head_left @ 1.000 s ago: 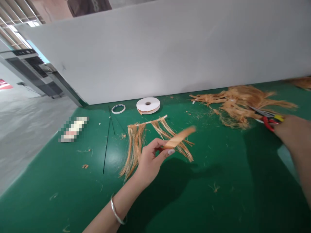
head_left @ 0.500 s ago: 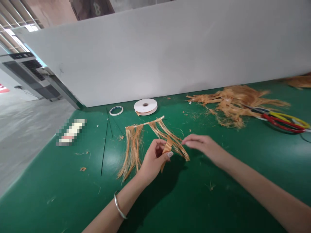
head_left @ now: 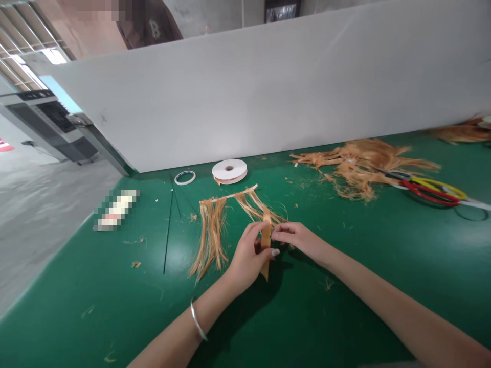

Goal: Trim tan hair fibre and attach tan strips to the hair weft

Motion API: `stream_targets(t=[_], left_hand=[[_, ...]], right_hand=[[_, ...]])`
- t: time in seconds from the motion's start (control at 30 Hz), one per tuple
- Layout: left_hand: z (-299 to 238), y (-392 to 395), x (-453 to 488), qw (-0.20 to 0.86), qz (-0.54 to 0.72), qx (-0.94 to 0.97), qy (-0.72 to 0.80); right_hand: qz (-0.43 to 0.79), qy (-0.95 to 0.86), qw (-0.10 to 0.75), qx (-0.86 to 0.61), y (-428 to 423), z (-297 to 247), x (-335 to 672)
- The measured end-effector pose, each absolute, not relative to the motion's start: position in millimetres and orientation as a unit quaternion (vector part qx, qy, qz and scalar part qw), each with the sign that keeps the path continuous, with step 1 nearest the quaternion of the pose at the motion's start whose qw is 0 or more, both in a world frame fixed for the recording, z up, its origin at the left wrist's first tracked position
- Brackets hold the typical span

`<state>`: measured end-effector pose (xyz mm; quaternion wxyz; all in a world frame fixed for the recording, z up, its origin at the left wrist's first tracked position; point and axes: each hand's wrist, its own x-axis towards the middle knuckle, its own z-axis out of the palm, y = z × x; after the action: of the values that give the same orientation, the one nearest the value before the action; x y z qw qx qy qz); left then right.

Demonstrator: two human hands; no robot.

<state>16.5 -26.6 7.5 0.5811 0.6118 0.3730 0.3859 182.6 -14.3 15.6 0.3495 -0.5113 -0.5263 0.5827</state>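
Note:
My left hand (head_left: pixel 251 250) grips a short strip of orange ribbon (head_left: pixel 266 236), held roughly upright between thumb and fingers. Close on its right, my right hand (head_left: pixel 293 237) has its fingertips pinched together at the ribbon's edge; whether they hold it is hard to make out. Beyond both hands lies an orange fringe (head_left: pixel 213 230), its strands hanging from a thin pale strip (head_left: pixel 230 195). My hands partly cover the fringe's right-hand strands. Behind it a white ribbon spool (head_left: pixel 229 169) lies flat, with a roll of tape (head_left: pixel 184 178) to its left.
Several scissors with red (head_left: pixel 429 194) and yellow handles lie at the right beside a heap of orange fibres (head_left: pixel 356 161). Thin dark wires (head_left: pixel 168 230) rest left of the fringe. A white partition (head_left: pixel 268 97) borders the green table (head_left: pixel 95 286); a person (head_left: pixel 149 25) is behind it.
My right hand has moved left, up to the ribbon strip. The strip in my left hand has turned more upright. The camera view has shifted slightly.

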Motion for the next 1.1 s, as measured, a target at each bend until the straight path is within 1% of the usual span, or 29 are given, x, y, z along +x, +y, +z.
stream_targets(t=[0.13,0.23,0.3,0.37,1.1], left_hand=[[11,-29,15,0.567,0.385,0.636,0.356],[14,-30,14,0.521,0.380,0.675,0.359],[13,-29,14,0.482,0.393,0.692,0.366],[11,-27,14,0.467,0.413,0.685,0.376],[9,-20,7,0.454,0.466,0.639,0.411]], right_hand=[[0.582,-0.536,0.358,-0.496,-16,17,181],[0.579,-0.540,0.364,-0.490,-16,14,181],[0.575,-0.545,0.366,-0.488,-15,12,181],[0.572,-0.551,0.364,-0.486,-15,10,181],[0.534,-0.582,0.347,-0.506,-13,8,190]])
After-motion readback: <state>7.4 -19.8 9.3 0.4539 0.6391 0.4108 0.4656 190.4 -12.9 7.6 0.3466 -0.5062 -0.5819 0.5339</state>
